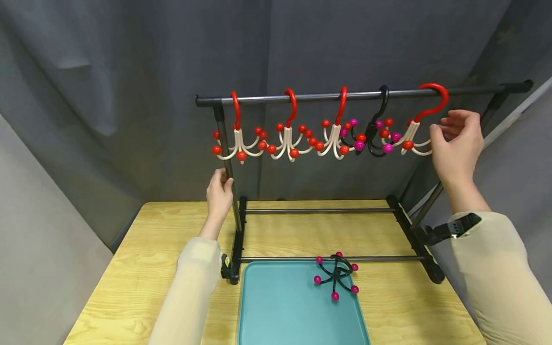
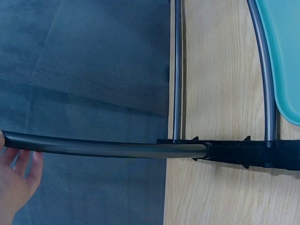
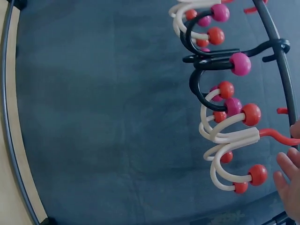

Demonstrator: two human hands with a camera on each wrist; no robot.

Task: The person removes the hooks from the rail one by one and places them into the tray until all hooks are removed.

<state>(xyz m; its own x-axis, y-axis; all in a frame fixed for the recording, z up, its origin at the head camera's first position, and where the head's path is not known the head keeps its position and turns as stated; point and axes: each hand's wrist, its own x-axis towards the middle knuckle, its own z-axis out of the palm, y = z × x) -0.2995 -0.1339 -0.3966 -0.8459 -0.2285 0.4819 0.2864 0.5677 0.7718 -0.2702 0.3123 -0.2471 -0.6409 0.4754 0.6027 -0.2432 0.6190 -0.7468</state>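
Observation:
A dark metal rack bar [image 1: 319,97] carries several octopus-shaped hangers. Cream hangers with red hooks and red balls, such as the middle one [image 1: 335,139], hang along it, with a black hanger with magenta balls [image 1: 372,129] among them. My right hand [image 1: 459,146] is beside the rightmost cream hanger [image 1: 413,129], its fingers loosely bent around the space by the red hook. In the right wrist view, this hook [image 3: 276,136] passes between thumb and spread fingers [image 3: 287,166]. My left hand [image 1: 219,196] holds the rack's left upright [image 2: 108,148] between thumb and fingers.
Another black hanger with magenta balls [image 1: 336,274] lies on the far right corner of a teal tray [image 1: 297,306]. The tray sits on the wooden table [image 1: 129,282], against the rack's front lower rail [image 1: 280,259]. Grey curtain [image 1: 129,120] hangs behind.

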